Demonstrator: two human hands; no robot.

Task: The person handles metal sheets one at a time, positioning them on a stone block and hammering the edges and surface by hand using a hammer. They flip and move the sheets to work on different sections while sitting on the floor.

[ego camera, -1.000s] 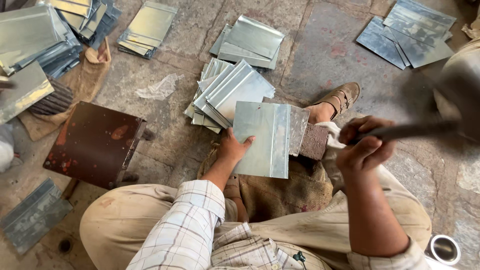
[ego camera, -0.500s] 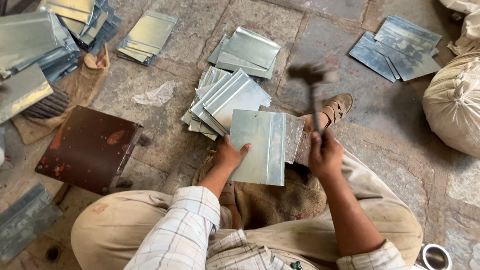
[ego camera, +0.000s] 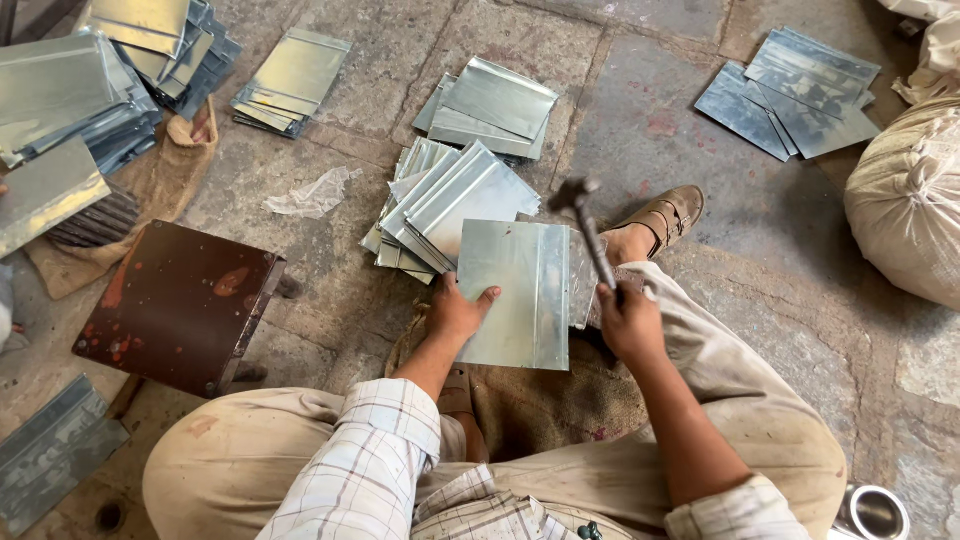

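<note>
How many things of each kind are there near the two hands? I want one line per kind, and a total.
Hammer, gripped by the right hand: 1
Metal sheet being worked, pressed by the left hand: 1
Fanned pile of metal sheets: 1
Rusty brown metal stool: 1
Burlap mat: 1
Total: 5

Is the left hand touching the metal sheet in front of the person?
Touching. The head view shows the left hand lying flat on the metal sheet, fingers spread over its lower left edge, no gap visible.

The hammer (ego camera: pixel 588 232) head is motion-blurred, and the grey sheet (ego camera: pixel 50 455) is cut off at left.
</note>
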